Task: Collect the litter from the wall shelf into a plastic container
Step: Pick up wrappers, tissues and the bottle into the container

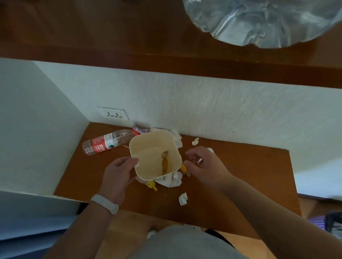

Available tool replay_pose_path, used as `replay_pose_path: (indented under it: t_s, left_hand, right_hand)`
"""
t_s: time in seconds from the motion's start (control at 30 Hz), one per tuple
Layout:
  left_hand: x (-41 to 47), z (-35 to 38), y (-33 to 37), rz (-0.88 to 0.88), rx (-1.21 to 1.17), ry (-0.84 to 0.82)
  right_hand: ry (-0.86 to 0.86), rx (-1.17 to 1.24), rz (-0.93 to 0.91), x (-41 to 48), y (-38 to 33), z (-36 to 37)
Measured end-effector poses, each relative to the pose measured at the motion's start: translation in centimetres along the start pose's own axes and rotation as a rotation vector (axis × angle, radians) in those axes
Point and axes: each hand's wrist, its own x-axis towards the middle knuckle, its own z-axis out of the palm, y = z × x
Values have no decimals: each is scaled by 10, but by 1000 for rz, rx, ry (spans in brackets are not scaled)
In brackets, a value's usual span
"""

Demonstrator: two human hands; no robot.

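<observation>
Left hand (120,173) grips the near-left rim of the cream plastic container (155,154), thumb hooked over the rim's inside, fingers hidden behind the outer wall; a white wristband (104,203) sits on that wrist. Container is square with rounded corners, mouth facing up toward the camera and tipped a little; inside, an orange-brown scrap (165,163) lies with its long axis running from near rim to far rim. Right hand (204,163) sits just right of the container's near-right corner, fingers curled loosely inward, tips close together near a yellow wrapper (184,168); cannot tell whether they pinch anything, since the tips are blurred. Under the container's near edge: a crumpled white paper (171,180) and another yellow wrapper scrap (152,186), both partly covered. A white tissue ball (183,199) lies alone nearer the body; a smaller one (195,141) lies beyond the right-hand fingers, by the wall. Left of the container, a plastic bottle (108,142) with a red label lies on its side, its long axis left to right, its cap end hidden behind the container rim. All rests on the brown wall shelf (246,175). A wall socket (113,114) is above the bottle. Clear plastic sheeting (259,15) on the upper ledge, cut off at top.
</observation>
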Motion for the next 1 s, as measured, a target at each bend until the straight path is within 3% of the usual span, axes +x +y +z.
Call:
replay_pose_path:
  t_s: [0.17, 0.37, 0.63, 0.8, 1.0]
  left_hand:
    - [-2, -1, 0, -8, -12, 35]
    - [-8, -6, -1, 3, -24, 82]
    - [-11, -8, -5, -21, -50, 129]
    - [-12, -8, -5, -30, -55, 115]
    - [-13, -13, -7, -22, -33, 112]
  right_hand:
    - [65, -113, 234, 28, 73, -2]
    - [-54, -244, 457, 49, 130, 7]
    - [-136, -317, 443, 70, 126, 21]
    - [-105, -159, 503, 64, 121, 25]
    - [-25, 30, 447, 45, 87, 15]
